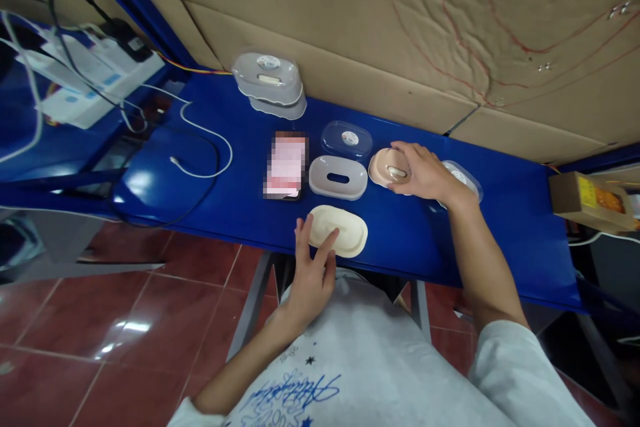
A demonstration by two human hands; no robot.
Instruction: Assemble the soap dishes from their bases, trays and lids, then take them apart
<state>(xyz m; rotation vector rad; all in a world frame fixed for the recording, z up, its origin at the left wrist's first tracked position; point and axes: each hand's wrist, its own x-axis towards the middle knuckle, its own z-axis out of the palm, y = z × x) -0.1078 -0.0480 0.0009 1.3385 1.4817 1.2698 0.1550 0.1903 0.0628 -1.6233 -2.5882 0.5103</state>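
Near the table's front edge lies a cream oval tray. My left hand rests on its left part with the fingers spread. Just behind it sits a pale grey oval box with a dark slot in the middle. To the right of that box, my right hand is wrapped over a peach oval box with a light slot on top. A clear plastic lid with a round sticker lies behind the grey box. Another clear lid is partly hidden behind my right wrist.
Clear-covered grey boxes are stacked at the back left. A phone with a blurred screen lies left of the grey box. A white cable crosses the blue table. Power strips stand far left, a cardboard box far right.
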